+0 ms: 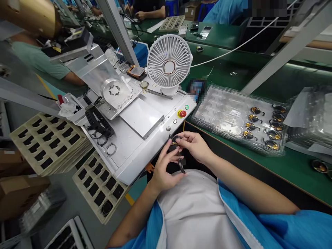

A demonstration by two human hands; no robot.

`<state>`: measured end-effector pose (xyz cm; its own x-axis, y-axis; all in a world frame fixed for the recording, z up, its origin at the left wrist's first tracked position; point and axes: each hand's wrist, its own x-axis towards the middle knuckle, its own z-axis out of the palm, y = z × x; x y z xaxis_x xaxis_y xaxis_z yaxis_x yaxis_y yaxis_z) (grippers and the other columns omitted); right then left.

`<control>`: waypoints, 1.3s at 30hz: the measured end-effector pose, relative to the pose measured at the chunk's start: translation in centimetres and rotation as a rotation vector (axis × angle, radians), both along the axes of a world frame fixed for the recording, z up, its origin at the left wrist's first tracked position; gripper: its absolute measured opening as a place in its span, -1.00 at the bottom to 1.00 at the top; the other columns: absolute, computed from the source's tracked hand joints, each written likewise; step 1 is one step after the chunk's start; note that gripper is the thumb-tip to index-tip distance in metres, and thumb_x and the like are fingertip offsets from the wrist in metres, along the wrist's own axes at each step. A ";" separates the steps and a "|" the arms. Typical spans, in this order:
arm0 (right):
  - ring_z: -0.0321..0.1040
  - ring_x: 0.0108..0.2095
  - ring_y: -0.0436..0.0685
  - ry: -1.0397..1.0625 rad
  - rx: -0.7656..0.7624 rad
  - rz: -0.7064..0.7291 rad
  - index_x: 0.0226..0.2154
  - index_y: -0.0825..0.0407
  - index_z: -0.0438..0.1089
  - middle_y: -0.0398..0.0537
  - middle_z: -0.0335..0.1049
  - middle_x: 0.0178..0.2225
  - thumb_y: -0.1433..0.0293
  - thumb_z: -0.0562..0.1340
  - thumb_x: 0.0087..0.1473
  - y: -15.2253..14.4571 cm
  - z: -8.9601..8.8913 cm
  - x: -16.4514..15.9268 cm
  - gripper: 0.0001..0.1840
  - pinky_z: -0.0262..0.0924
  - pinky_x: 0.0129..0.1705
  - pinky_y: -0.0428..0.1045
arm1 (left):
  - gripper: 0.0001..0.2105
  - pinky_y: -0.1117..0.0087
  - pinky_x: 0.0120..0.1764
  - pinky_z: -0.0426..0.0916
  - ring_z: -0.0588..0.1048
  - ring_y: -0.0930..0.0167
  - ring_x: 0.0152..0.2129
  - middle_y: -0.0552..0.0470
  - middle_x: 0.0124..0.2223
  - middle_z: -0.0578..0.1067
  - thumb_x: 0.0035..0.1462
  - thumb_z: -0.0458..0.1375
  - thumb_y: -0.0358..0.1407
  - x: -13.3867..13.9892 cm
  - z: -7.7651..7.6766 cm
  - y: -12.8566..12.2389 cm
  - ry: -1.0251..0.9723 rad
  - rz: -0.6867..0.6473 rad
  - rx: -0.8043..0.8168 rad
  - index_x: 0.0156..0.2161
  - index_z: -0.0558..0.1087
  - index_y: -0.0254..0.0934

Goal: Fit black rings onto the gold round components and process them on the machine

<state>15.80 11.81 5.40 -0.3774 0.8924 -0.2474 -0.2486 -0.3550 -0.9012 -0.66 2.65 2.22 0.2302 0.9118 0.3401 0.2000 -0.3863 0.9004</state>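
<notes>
Close to my body, in front of the machine's near edge, my two hands meet. My right hand (pixel 195 147) pinches a small round black part (pixel 176 139) between thumb and fingers, its surface partly covered by the fingertips. My left hand (pixel 164 169) is closed around a dark curved band-like part (pixel 181 166); its fingertips also reach the round part's edge. Whether the two parts are joined is hidden. To the right, a clear plastic tray (pixel 223 103) holds several round parts (pixel 249 126) with golden-orange faces and black tails.
A white machine (pixel 145 152) with a red emergency button (pixel 183 113) and a metal round fixture (pixel 114 90) stands at left. A white fan (pixel 169 65) sits on it. Beige trays (pixel 77 180) are stacked lower left. Other people sit at green benches (pixel 220 38) behind.
</notes>
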 end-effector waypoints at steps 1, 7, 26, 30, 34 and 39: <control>0.41 -0.54 0.01 0.004 0.001 0.014 -0.29 0.11 0.56 -0.10 0.51 -0.48 0.06 0.56 -0.15 0.1 0.1 0.3 -0.49 0.37 -0.47 -0.09 | -0.20 0.19 -0.04 0.65 0.68 0.17 -0.07 -0.41 0.55 -0.16 0.07 0.46 -0.28 0.0 0.0 0.0 -0.083 0.016 -0.028 0.37 0.25 -0.13; 0.45 -0.54 0.03 -0.045 0.026 0.027 -0.34 0.12 0.54 -0.09 0.52 -0.48 0.11 0.57 -0.16 0.3 0.6 1.0 -0.53 0.40 -0.49 -0.08 | -0.25 0.16 -0.01 0.64 0.68 0.17 -0.06 -0.44 0.51 0.04 0.04 0.47 -0.31 -0.4 0.2 0.1 0.036 0.004 0.035 0.31 0.30 -0.21; 0.41 -0.48 -0.05 -0.018 -0.167 0.167 -0.49 0.14 0.49 -0.11 0.50 -0.49 0.15 0.64 -0.31 -0.7 2.1 0.9 -0.50 0.36 -0.39 -0.15 | -0.47 0.28 0.00 0.58 0.67 0.22 -0.03 -0.18 -0.02 0.68 -0.05 0.54 -0.16 -1.3 -0.5 0.6 -0.484 0.290 -0.118 0.03 0.53 -0.22; 0.41 -0.51 -0.04 0.038 -0.244 0.228 -0.55 0.12 0.39 -0.15 0.46 -0.55 0.26 0.63 -0.36 -1.9 3.0 -0.4 -0.52 0.36 -0.40 -0.13 | -0.44 0.26 -0.04 0.61 0.70 0.23 -0.10 -0.12 0.00 0.68 -0.14 0.57 -0.09 -0.9 -1.3 0.9 -0.560 0.311 -0.133 0.01 0.60 -0.13; 0.36 -0.56 -0.05 0.024 -0.202 0.137 -0.52 0.06 0.29 -0.22 0.41 -0.58 0.40 0.51 -0.33 -3.0 3.6 -1.5 -0.61 0.26 -0.49 -0.16 | -0.45 0.28 -0.09 0.64 0.71 0.24 -0.13 -0.06 -0.02 0.70 -0.16 0.58 -0.13 -0.7 -1.7 0.9 -0.579 0.289 -0.100 0.01 0.63 -0.03; 0.25 -0.59 -0.10 -0.028 -0.091 0.091 -0.49 0.01 0.22 -0.30 0.33 -0.60 0.44 0.37 -0.29 -3.6 4.0 -2.0 -0.69 0.10 -0.56 -0.19 | -0.41 0.31 -0.13 0.65 0.72 0.25 -0.19 -0.06 -0.05 0.71 -0.27 0.61 -0.07 -0.7 -2.0 0.6 -0.570 0.343 -0.104 -0.04 0.65 -0.03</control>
<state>13.77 8.21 9.42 -0.4473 0.8285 -0.3371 -0.1869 -0.4551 -0.8706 -1.38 3.29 0.18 -0.2675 0.9358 0.2295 -0.2216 -0.2915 0.9306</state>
